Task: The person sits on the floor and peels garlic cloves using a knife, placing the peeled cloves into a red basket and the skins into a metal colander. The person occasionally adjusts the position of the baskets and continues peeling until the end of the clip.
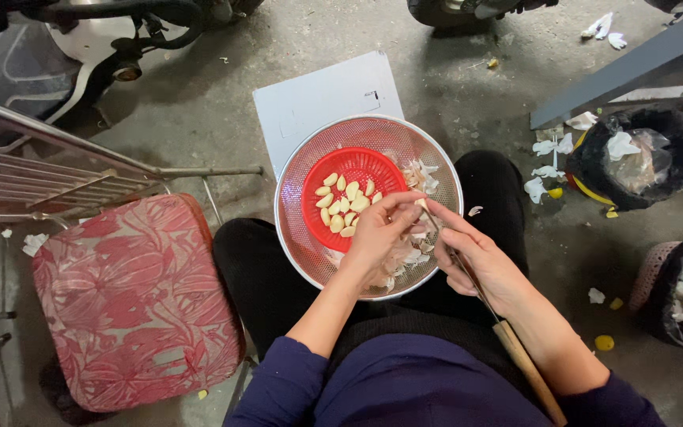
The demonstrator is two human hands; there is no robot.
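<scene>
— Over your lap, what have you got in your hands?

— Your right hand [480, 261] grips a long thin knife [468, 273] with a wooden handle that runs back along your forearm; the blade points forward to the fingertips. Your left hand [377, 233] is curled, its fingertips pinching a small garlic clove [420, 204] right at the knife's tip. Both hands meet over the near right part of the bowl.

— And under them?

— A round perforated metal colander [302, 237] rests on your knees, which are in black trousers. Pale garlic skins [401, 261] lie piled in it beneath your hands and along its right side. In its left half sits a smaller red plastic basket [318, 178] holding a cluster of peeled cloves [343, 204], just beside your left fingers.

— What's around you?

— To your left stands a stool with a red floral cushion [132, 304], with a metal rack [49, 178] behind it. Just beyond the colander a flat grey-white board [318, 91] lies on the concrete floor [199, 111]. To your right are two bins lined with black bags [634, 158], holding white peel scraps, with more scraps scattered on the floor about them. Farthest off, at the top left, part of a scooter [112, 35] shows.
</scene>
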